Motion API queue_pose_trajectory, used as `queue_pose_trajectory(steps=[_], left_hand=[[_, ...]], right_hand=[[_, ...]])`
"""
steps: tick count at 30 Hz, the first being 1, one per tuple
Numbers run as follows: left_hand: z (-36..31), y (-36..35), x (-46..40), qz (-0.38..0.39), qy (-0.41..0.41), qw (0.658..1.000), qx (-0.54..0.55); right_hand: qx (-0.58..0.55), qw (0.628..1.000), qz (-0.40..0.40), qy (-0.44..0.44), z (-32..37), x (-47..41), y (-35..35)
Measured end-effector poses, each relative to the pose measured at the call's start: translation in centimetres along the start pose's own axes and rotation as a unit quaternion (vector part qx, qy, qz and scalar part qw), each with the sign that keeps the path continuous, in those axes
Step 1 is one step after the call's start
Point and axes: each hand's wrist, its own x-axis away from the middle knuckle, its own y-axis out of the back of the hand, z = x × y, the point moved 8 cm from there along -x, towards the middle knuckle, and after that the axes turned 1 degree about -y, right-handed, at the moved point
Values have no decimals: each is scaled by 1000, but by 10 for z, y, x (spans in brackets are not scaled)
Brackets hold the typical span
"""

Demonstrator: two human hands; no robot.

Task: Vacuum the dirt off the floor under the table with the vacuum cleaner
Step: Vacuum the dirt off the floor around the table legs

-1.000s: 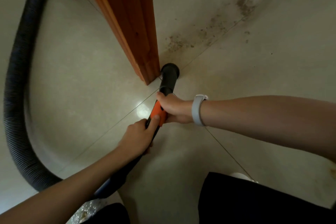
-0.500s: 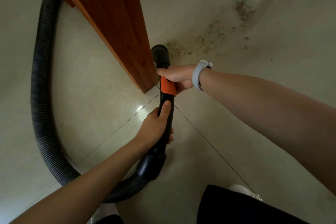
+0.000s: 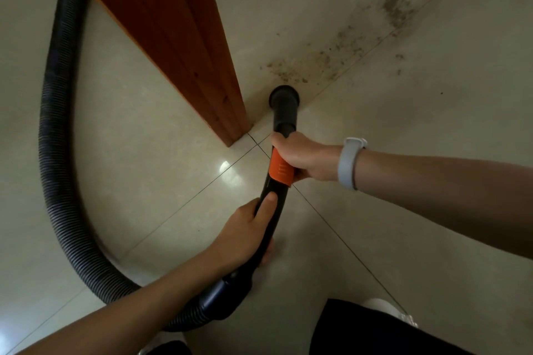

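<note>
The vacuum's black nozzle (image 3: 284, 101) points down at the tiled floor beside the wooden table leg (image 3: 184, 37). A streak of brown dirt (image 3: 340, 52) runs diagonally up and right from the nozzle's mouth. My right hand (image 3: 302, 157) grips the wand at its orange collar (image 3: 279, 168). My left hand (image 3: 245, 235) holds the black wand lower down, thumb along the tube. The ribbed grey hose (image 3: 57, 181) loops from the wand's end round to the left and behind the leg.
The table leg stands just left of the nozzle, almost touching it. Tile grout lines cross under the wand. My dark trouser leg (image 3: 375, 331) and a light shoe (image 3: 403, 317) are at the bottom right. A ceiling light reflects at the top right.
The view has shifted; the nozzle now sits lower in frame, right of the leg's foot at the near end of the dirt streak. Both hands keep their grips.
</note>
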Motion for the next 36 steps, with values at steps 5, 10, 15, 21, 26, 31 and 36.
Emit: queue_pose_trajectory(steps=[5,10,15,21,26,31,36], left_hand=[[0,1,-3,-6,0,1000,5],[-6,29,-23,-50,2,998,43],[-12,36,-37,-66,5,994,89],[-26,33,-57,-71,23,986,151],[-33,36,-62,-116,45,980,158],[-23,22,-45,-123,43,985,114],[-11,-16,-27,-57,10,998,12]], right_hand=[[1,1000,-2,-3,2,-1,0],[-51,997,47,37,40,-7,-11],[-154,980,94,79,36,-3,-20],[-186,976,72,90,49,-7,-6],[-187,978,47,79,59,-10,2],[-182,981,43,56,31,0,-1],[-167,984,47,31,-16,10,3]])
